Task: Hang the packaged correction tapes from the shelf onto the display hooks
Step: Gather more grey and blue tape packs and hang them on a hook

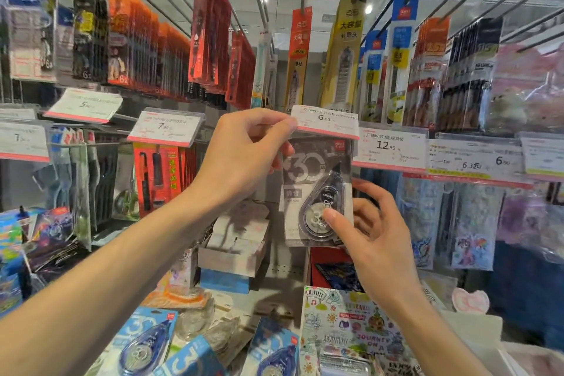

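1. Left hand (pixel 244 152) raised to the price tag (pixel 325 125) marked 6.00, fingers curled and pinching the tag's left end; fingertips partly behind the top left of the package.
2. Right hand (pixel 370 232) lower, thumb pressed on the front of the grey packaged correction tape (pixel 317 192), other fingers curled behind its right edge, so gripped at the lower right.
3. Grey package held upright just below that tag, in front of the display; its top hidden behind the tag, so on a hook or not could not be told.
4. Three blue packaged correction tapes (pixel 146 342) lay flat on the shelf (pixel 244 293) near its front edge, left of centre.
5. Sticker sheet (pixel 345 323) with cartoon drawings lay on the shelf toward the front right.
6. Open cardboard box (pixel 232 256) stood farther back on the shelf, below the left hand.
7. Red pen packs (pixel 210 30) hung on hooks above.
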